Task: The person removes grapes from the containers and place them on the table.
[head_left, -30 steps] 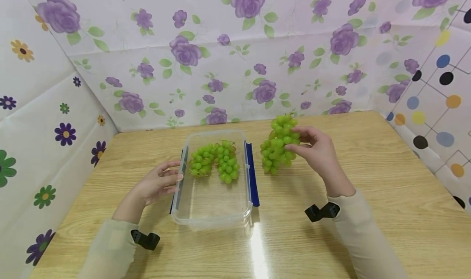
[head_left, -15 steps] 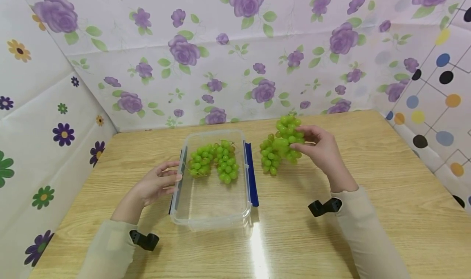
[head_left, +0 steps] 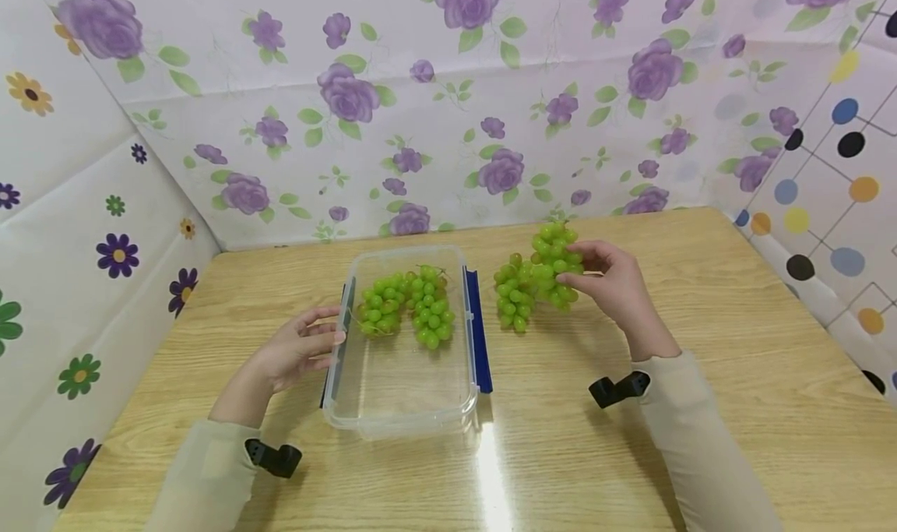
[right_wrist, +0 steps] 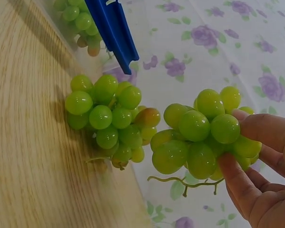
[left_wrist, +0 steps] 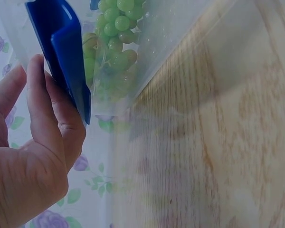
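My right hand [head_left: 611,283] pinches a bunch of green grapes [head_left: 550,245] between thumb and fingers, to the right of the plastic box [head_left: 413,396]. In the right wrist view this held bunch [right_wrist: 194,130] shows a thin stem hanging below it. Just left of it, a second grape bunch [right_wrist: 107,118] lies on the table. At the box's left side, my left hand [head_left: 297,354] touches the wall near the rim with fairly straight fingers, close by a blue side latch [left_wrist: 61,57]. Inside the clear box are two bunches, one left [head_left: 381,308] and one right [head_left: 430,314].
The box has no lid on, and its right blue latch [head_left: 480,333] sticks outward toward the loose grapes. A wood-grain table [head_left: 561,454] bears everything. Flowered sheeting [head_left: 420,150] rises behind the table, with more patterned sheeting at both sides.
My right hand has shifted slightly to the right with its grape bunch, uncovering more of the bunch lying beside it. The left hand and the box stay in place.
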A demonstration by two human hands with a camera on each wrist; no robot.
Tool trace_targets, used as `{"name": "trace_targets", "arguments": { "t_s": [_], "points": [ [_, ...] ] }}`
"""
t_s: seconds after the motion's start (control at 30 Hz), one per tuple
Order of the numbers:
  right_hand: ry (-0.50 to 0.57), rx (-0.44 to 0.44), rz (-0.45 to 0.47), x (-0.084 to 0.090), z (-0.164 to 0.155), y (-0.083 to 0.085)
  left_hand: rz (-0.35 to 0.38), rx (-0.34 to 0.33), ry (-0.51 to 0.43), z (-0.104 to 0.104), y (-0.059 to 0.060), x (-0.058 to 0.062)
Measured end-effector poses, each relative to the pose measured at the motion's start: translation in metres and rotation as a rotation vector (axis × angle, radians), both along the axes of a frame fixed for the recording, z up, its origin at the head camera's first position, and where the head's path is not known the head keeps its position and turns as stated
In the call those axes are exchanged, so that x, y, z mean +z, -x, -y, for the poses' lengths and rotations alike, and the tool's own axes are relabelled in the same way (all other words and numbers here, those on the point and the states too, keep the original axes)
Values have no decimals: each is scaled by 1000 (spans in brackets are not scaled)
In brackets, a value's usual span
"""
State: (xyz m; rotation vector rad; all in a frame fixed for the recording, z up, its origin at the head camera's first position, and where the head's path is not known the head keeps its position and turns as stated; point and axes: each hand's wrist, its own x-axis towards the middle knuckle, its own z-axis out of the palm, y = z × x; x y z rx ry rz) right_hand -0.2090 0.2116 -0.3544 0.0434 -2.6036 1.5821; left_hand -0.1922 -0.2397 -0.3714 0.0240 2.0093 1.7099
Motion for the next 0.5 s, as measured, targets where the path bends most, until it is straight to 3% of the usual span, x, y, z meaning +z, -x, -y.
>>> {"name": "trace_targets", "arguments": {
  "t_s": [0.5],
  "points": [
    [-10, -12, 41, -13, -7, 8, -1, -1, 17, -1, -1, 2]
  ]
}}
